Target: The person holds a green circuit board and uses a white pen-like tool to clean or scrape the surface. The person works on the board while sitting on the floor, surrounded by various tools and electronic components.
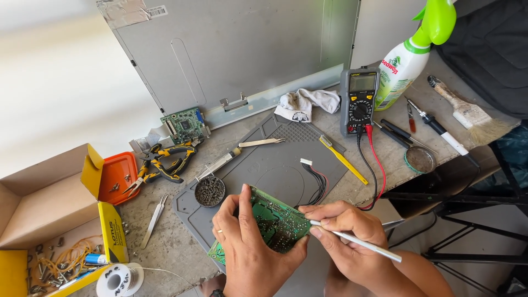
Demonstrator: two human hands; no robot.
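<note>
Left hand [247, 247]: we grip the green circuit board [275, 223], tilted above the grey mat [286, 165].
Right hand [344, 231]: we pinch a white pen-like tool [366, 245], tip at the board's right edge.

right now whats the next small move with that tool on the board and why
Probably ease the thin white tool tip onto the joint: the right hand holds it pen-style at the edge of the green circuit board, which the left hand keeps tilted.

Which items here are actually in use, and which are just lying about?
In use:
left hand
right hand
green circuit board
white tool
grey mat

Lying about:
multimeter
spray bottle
yellow brush
pliers
paintbrush
solder spool
cardboard box
</note>
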